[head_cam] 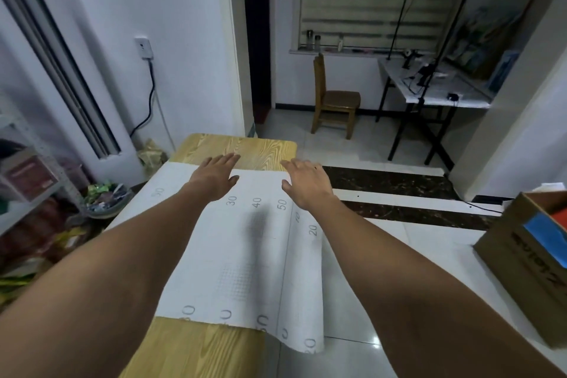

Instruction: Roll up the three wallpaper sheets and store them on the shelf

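Observation:
White wallpaper sheets (245, 255) with a printed grid and numbers lie flat on a light wooden table (245, 146), overlapping; the right one hangs over the table's right edge. How many sheets are stacked I cannot tell. My left hand (216, 176) lies flat with straight fingers on the far edge of the paper, fingertips reaching onto the bare wood. My right hand (305, 182) is spread over the far right corner of the paper, fingers straight, holding nothing. A metal shelf (33, 159) stands at the left edge of the view.
A cardboard box (527, 261) sits on the floor at the right. Bags and clutter (104, 196) fill the floor left of the table. Beyond the table are a wooden chair (334, 101), a folding table (435, 86) with a tripod, and tiled floor.

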